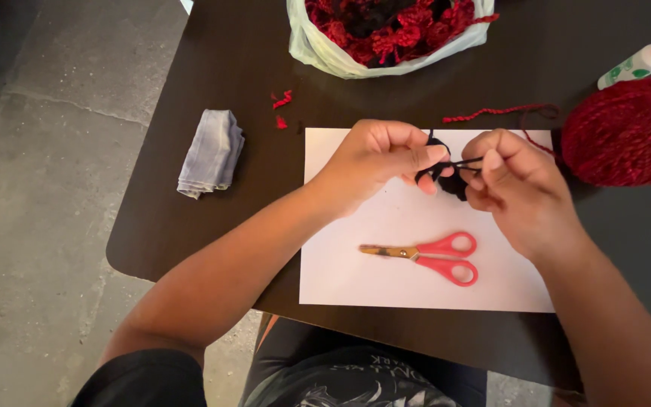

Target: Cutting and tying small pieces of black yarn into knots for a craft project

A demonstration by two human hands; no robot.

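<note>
My left hand (374,162) and my right hand (518,185) meet above a white sheet of paper (386,226). Between their fingertips they pinch a small bundle of black yarn (453,181), with a thin black strand stretched between the two thumbs. Both hands are closed on the yarn. Red-handled scissors (431,256) lie shut on the paper just below the hands.
A big dark red yarn ball (631,132) sits to the right, its strand (499,111) trailing left. A plastic bag of red and black yarn pieces (386,34) stands at the back. A glue bottle (642,60) lies far right, a folded grey cloth (211,151) left, on the dark table (190,218).
</note>
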